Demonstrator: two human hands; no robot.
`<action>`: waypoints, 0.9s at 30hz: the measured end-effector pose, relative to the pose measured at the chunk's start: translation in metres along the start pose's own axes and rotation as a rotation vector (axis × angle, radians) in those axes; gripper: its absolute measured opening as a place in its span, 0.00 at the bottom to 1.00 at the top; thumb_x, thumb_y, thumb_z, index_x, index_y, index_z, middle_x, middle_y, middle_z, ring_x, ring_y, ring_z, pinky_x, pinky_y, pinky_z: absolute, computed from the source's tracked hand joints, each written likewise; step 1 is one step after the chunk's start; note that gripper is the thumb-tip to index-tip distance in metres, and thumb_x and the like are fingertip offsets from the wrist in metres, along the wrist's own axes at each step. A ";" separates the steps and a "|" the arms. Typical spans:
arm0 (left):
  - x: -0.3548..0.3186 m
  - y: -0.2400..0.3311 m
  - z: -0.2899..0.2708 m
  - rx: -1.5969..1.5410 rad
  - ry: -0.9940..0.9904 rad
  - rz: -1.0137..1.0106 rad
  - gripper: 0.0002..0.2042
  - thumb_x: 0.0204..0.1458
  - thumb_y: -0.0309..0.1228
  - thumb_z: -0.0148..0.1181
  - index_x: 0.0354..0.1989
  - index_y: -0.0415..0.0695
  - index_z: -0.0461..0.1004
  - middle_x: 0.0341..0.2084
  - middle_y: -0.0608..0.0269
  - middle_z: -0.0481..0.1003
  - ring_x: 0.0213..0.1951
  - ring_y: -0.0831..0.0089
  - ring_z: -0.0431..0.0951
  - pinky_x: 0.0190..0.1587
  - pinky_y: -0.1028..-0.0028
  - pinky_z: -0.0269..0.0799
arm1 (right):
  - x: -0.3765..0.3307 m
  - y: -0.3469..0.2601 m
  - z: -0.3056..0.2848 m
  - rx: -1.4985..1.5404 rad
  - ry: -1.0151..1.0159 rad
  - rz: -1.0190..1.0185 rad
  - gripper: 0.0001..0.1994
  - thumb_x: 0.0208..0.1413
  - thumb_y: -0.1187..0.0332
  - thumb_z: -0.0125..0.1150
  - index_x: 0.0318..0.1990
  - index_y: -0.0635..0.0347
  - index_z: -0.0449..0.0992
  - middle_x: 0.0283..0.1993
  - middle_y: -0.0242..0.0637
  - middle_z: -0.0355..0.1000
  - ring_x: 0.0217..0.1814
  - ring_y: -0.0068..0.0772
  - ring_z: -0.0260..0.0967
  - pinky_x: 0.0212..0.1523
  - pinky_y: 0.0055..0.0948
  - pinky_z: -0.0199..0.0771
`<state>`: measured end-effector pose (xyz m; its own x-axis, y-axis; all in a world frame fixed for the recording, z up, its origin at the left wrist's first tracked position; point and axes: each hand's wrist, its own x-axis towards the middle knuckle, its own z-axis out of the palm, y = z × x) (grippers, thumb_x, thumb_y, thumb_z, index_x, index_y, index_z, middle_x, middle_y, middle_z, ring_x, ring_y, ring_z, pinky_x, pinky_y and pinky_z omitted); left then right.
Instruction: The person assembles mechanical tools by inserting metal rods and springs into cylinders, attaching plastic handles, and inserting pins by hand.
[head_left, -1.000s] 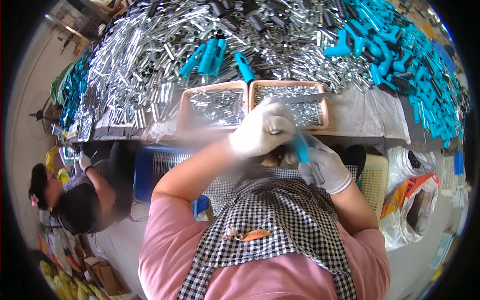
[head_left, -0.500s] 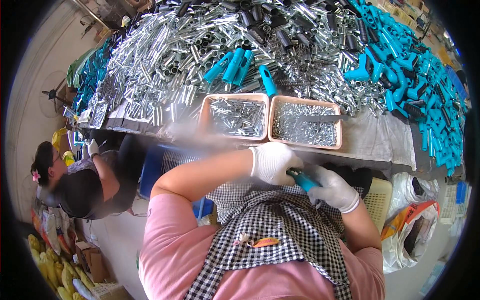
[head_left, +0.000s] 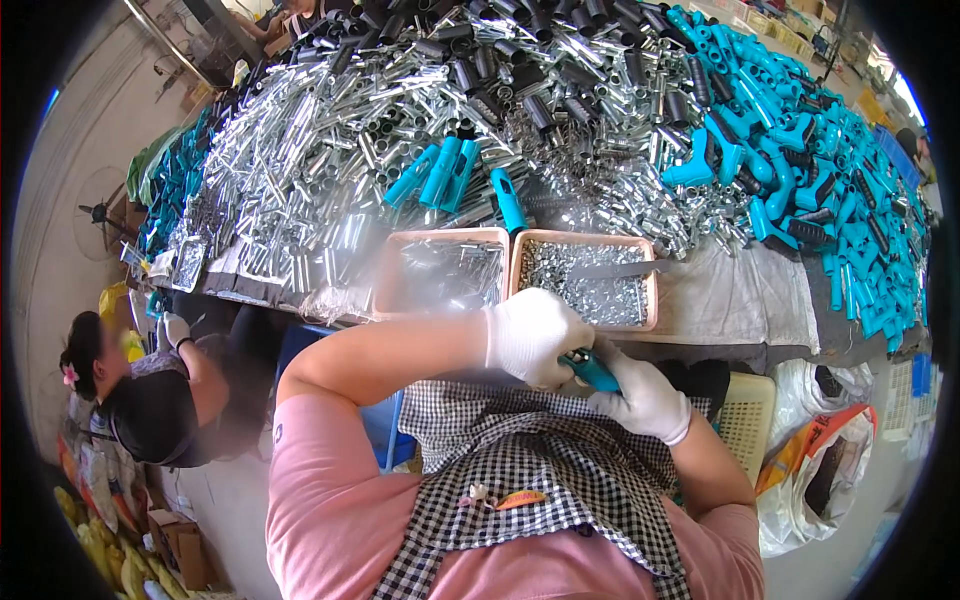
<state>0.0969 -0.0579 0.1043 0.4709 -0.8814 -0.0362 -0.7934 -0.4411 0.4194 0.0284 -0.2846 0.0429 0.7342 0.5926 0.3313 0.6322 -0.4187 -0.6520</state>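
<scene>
A teal handle sits clamped between both gloved hands, off the near edge of the surface and above the checked apron. Its long axis slants down to the right, from the left hand, clenched over its upper end, into the right hand, wrapped round its lower end. It looks smooth, plastic, mostly hidden. Two shallow trays of small metal parts sit just beyond.
</scene>
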 end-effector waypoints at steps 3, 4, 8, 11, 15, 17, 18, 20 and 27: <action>0.017 -0.029 -0.023 0.033 0.051 0.026 0.21 0.37 0.45 0.72 0.35 0.41 0.80 0.30 0.52 0.78 0.34 0.53 0.80 0.39 0.59 0.76 | -0.006 0.008 0.002 0.891 -0.149 0.377 0.36 0.62 0.69 0.54 0.73 0.66 0.43 0.39 0.36 0.69 0.28 0.24 0.68 0.29 0.28 0.75; 0.023 -0.042 -0.045 0.035 0.026 -0.074 0.23 0.37 0.43 0.72 0.38 0.41 0.79 0.34 0.51 0.79 0.38 0.53 0.80 0.45 0.59 0.76 | -0.008 0.007 0.002 0.887 -0.146 0.374 0.36 0.62 0.69 0.54 0.73 0.66 0.43 0.39 0.36 0.69 0.28 0.24 0.68 0.29 0.28 0.75; 0.049 -0.134 -0.119 0.810 0.165 -0.540 0.35 0.43 0.30 0.64 0.64 0.43 0.63 0.53 0.53 0.73 0.57 0.54 0.70 0.61 0.58 0.64 | -0.013 0.000 0.004 1.367 0.142 0.507 0.41 0.62 0.66 0.59 0.74 0.57 0.38 0.41 0.42 0.68 0.24 0.29 0.66 0.24 0.30 0.72; 0.051 -0.201 -0.130 0.940 0.165 -0.679 0.36 0.50 0.24 0.55 0.71 0.45 0.54 0.57 0.57 0.72 0.62 0.58 0.66 0.66 0.53 0.54 | -0.012 -0.001 0.004 1.703 0.216 0.569 0.39 0.59 0.59 0.63 0.73 0.48 0.47 0.44 0.47 0.69 0.24 0.34 0.67 0.21 0.31 0.68; 0.050 -0.210 -0.131 1.037 0.123 -0.604 0.28 0.50 0.26 0.57 0.63 0.45 0.66 0.46 0.60 0.78 0.56 0.60 0.72 0.60 0.57 0.65 | -0.009 -0.009 0.003 1.782 0.151 0.576 0.36 0.58 0.56 0.64 0.71 0.48 0.53 0.46 0.47 0.69 0.25 0.32 0.66 0.20 0.30 0.67; 0.049 -0.203 -0.132 0.998 0.234 -0.659 0.21 0.50 0.27 0.58 0.55 0.45 0.70 0.41 0.60 0.79 0.51 0.60 0.75 0.53 0.59 0.70 | -0.008 -0.007 0.004 1.794 0.147 0.575 0.36 0.59 0.56 0.63 0.71 0.47 0.52 0.46 0.46 0.69 0.25 0.31 0.65 0.20 0.29 0.67; 0.042 -0.199 -0.131 0.962 0.343 -0.726 0.15 0.49 0.27 0.58 0.47 0.46 0.75 0.36 0.60 0.80 0.46 0.60 0.78 0.47 0.61 0.75 | -0.009 -0.007 0.006 1.810 0.129 0.570 0.36 0.59 0.56 0.63 0.72 0.46 0.52 0.47 0.46 0.69 0.25 0.30 0.64 0.20 0.28 0.66; 0.023 -0.206 -0.115 0.811 0.542 -0.765 0.10 0.48 0.28 0.58 0.39 0.45 0.76 0.34 0.56 0.79 0.43 0.56 0.78 0.44 0.61 0.76 | -0.010 -0.006 0.010 1.864 0.092 0.581 0.36 0.60 0.56 0.62 0.72 0.44 0.51 0.48 0.45 0.68 0.26 0.29 0.63 0.20 0.26 0.65; 0.013 -0.202 -0.110 0.702 0.551 -0.672 0.33 0.46 0.33 0.64 0.63 0.42 0.62 0.50 0.49 0.73 0.54 0.53 0.72 0.57 0.61 0.68 | -0.003 -0.005 0.027 1.953 -0.039 0.599 0.38 0.60 0.55 0.62 0.73 0.42 0.48 0.48 0.45 0.70 0.26 0.29 0.65 0.21 0.27 0.66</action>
<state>0.3060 0.0380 0.1184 0.8546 -0.3093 0.4171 -0.2730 -0.9509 -0.1459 0.0168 -0.2659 0.0268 0.6849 0.7124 -0.1527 -0.7073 0.5999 -0.3739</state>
